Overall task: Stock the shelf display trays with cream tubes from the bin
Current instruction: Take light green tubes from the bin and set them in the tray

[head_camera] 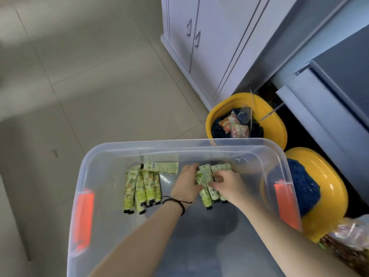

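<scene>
A clear plastic bin (185, 143) with orange side latches fills the lower half of the head view. Several green cream tubes with black caps (140, 188) lie side by side on its floor at the left, and one more tube (161, 167) lies crosswise behind them. Both my hands reach into the bin. My left hand (185, 184) and my right hand (227, 185) together hold a bunch of green tubes (207, 176) between them, fingers curled round it. A dark cord bracelet circles my left wrist.
Two yellow tubs stand right of the bin: the far tub (225, 104) holds dark blue stuff and small packets, the near tub (329, 188) a blue heap. White cabinets (199, 47) rise behind. Tiled floor lies to the left. A wrapped bundle (347, 246) sits at the bottom right.
</scene>
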Demonstrator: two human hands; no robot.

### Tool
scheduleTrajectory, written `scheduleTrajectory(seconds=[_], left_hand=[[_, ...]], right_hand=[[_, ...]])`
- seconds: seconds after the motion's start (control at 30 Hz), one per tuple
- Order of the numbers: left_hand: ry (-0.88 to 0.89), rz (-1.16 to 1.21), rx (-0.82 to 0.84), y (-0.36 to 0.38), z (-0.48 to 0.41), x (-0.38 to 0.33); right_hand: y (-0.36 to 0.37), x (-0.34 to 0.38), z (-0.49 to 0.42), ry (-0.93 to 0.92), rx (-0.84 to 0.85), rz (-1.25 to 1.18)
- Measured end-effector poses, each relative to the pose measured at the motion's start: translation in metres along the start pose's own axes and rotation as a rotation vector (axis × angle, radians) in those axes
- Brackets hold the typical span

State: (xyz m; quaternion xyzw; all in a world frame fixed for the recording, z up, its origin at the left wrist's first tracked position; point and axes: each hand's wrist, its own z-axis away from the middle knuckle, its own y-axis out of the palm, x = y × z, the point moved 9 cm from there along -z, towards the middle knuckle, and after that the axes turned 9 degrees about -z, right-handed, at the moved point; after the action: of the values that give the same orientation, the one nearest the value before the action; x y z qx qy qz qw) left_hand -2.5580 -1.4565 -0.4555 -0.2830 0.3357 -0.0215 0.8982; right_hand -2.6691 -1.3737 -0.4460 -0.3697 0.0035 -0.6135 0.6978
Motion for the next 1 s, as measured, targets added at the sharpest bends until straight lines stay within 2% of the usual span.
scheduleTrajectory(seconds=[0.27,0.4,0.5,0.7,0.83,1.0], left_hand=[[-0.051,-0.06,0.012,-0.004,-0.003,0.025],[-0.076,0.07,0.054,-0.014,0.005,0.043],[-0.061,0.1,0.084,-0.016,0.012,0.047],[-0.041,0.12,0.087,-0.02,0.021,0.044],[-0.044,0.107,0.097,-0.025,0.023,0.039],[-0.021,0.064,0.083,-0.037,0.02,0.035]], right_hand=[[0.007,0.022,-0.002,0.039,-0.112,0.314],[0.009,0.025,-0.001,0.069,-0.097,0.208],[0.012,0.031,0.003,0.0,-0.06,0.195],[0.027,0.028,0.01,-0.071,0.152,-0.016],[0.025,0.033,0.012,-0.103,0.189,-0.031],[0.028,0.035,0.013,-0.007,0.335,-0.276]])
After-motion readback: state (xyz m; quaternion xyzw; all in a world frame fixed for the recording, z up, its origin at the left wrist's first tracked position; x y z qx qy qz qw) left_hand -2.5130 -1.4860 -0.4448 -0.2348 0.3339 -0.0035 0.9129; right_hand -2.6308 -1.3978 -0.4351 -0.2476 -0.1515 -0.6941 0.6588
